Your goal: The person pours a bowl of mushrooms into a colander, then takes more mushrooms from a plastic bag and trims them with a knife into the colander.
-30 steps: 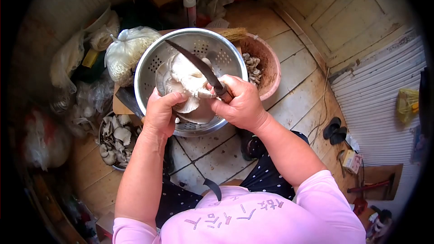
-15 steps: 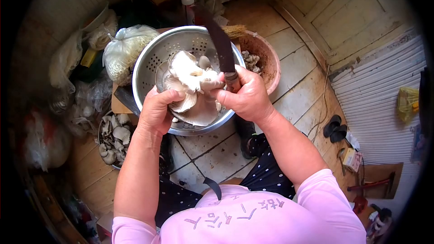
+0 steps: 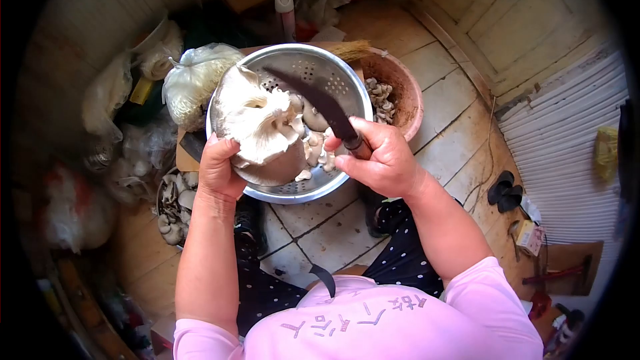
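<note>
Tile floor [image 3: 333,227] w/ pink basin [image 3: 408,87] @ 1 o'clock, sandals [image 3: 505,190] @ 4, mushroom bowl [image 3: 175,203] @ 8, bags [image 3: 190,83] @ 10.

Colander [image 3: 327,67] mouth mostly blocked: mushroom cluster [image 3: 257,120] fills left half, knife [image 3: 313,103] slants across middle; only far right part open; near rim taken by left hand [image 3: 219,170] and right hand [image 3: 383,160]; left side packed, bag [image 3: 190,80] and bowl [image 3: 160,190] just beside colander, no gap; basin [image 3: 403,80] tight against right rear; tiled floor [image 3: 333,227] bare between colander and legs [image 3: 400,260], also right of basin up to sandals [image 3: 501,191].
</note>
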Available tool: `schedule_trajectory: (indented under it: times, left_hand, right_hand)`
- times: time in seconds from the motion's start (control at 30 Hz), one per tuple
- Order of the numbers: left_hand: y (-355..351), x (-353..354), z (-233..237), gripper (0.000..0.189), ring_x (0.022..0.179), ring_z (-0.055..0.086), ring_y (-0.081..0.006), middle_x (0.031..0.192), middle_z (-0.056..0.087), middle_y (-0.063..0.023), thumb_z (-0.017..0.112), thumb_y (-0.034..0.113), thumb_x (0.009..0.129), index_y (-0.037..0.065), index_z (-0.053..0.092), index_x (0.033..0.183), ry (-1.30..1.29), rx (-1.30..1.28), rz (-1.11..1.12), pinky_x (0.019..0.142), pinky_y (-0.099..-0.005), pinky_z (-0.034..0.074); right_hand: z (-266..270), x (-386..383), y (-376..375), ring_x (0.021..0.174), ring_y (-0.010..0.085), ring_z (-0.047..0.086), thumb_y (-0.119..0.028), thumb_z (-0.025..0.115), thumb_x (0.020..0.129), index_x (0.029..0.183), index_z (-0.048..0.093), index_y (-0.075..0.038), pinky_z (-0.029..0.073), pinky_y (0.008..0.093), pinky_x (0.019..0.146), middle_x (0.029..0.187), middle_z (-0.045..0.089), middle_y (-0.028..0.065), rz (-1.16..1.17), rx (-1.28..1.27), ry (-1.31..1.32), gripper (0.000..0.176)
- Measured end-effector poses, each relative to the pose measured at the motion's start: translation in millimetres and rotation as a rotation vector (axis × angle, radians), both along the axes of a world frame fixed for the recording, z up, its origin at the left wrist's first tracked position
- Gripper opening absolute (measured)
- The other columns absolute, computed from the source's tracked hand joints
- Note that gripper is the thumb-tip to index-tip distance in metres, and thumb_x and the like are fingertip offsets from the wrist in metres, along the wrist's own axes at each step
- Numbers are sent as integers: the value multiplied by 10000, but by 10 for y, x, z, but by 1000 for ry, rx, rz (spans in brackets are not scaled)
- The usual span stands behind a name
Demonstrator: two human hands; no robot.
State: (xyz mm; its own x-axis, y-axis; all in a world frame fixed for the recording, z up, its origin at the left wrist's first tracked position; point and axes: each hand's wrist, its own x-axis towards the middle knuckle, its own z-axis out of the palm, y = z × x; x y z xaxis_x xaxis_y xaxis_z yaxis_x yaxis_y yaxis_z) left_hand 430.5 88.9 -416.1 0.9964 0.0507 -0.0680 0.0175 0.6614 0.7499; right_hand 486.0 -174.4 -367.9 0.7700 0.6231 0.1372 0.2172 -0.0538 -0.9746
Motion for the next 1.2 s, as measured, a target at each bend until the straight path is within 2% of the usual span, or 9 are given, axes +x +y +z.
schedule_trajectory:
  times: [0.07,0.17,0.33,0.4,0.43,0.5,0.8,1.03,1.2]
  left_hand:
    - [68,-2,-44,780,1159,585,-281,1296,574,-149,738,280,734,-21,421,1380,-9,-34,-15,1021,-400,456]
    - [110,-11,-40,787,1156,584,-291,1295,572,-157,731,292,726,-13,420,1382,-13,-81,-41,1016,-411,464]
    - [75,-18,-14,784,1154,583,-292,1290,573,-156,736,295,724,-11,425,1375,-28,-94,-68,1028,-417,456]
    - [23,-8,8,765,1131,598,-288,1269,583,-161,739,224,722,-29,418,1368,-42,-160,-58,1005,-410,477]
    - [14,-5,14,749,1108,614,-283,1249,592,-165,742,153,721,-48,411,1361,-55,-227,-48,981,-403,498]
    - [27,-6,2,743,1108,614,-281,1247,593,-163,738,149,721,-50,413,1358,-53,-216,-35,984,-402,495]
    - [38,-17,33,662,1080,627,-264,1207,617,-141,706,112,719,-55,461,1311,-71,-111,50,969,-389,495]
    - [79,-34,62,712,1098,617,-254,1216,607,-131,744,191,697,-32,467,1313,-75,90,140,991,-375,478]
    - [19,-38,154,668,1061,628,-228,1183,620,-116,732,121,694,-34,483,1294,-62,95,103,952,-362,493]
  right_hand:
    - [-125,36,14,624,18,489,-7,636,849,1039,619,-11,428,208,574,705,573,-57,51,-8,-155,192]
    - [32,-10,-49,643,17,464,-12,653,826,1020,628,-25,425,208,593,719,559,-57,66,-235,-111,196]
    - [-36,-17,-18,636,23,452,-31,658,818,994,628,-46,421,214,589,699,545,-44,8,-231,-185,179]
    - [-26,-27,-3,856,387,636,-161,643,798,1028,604,-45,504,421,761,886,651,206,5,-358,-176,261]
    - [-45,-36,13,856,387,636,-161,643,798,1028,604,-45,504,421,761,886,651,206,5,-357,-176,261]
    - [-101,-59,46,632,48,476,-49,662,818,968,617,-42,439,239,598,691,558,-13,-47,-277,-181,157]
    - [-139,-90,87,704,110,622,-63,669,825,1003,619,-40,504,280,682,776,663,58,-32,-327,-194,186]
    - [-136,-98,66,726,152,648,-73,659,836,1022,609,-39,506,298,685,829,682,97,-25,-399,-203,195]
    - [-121,-64,35,696,233,647,-43,640,801,995,607,-55,503,325,666,788,661,121,-48,-389,-265,198]
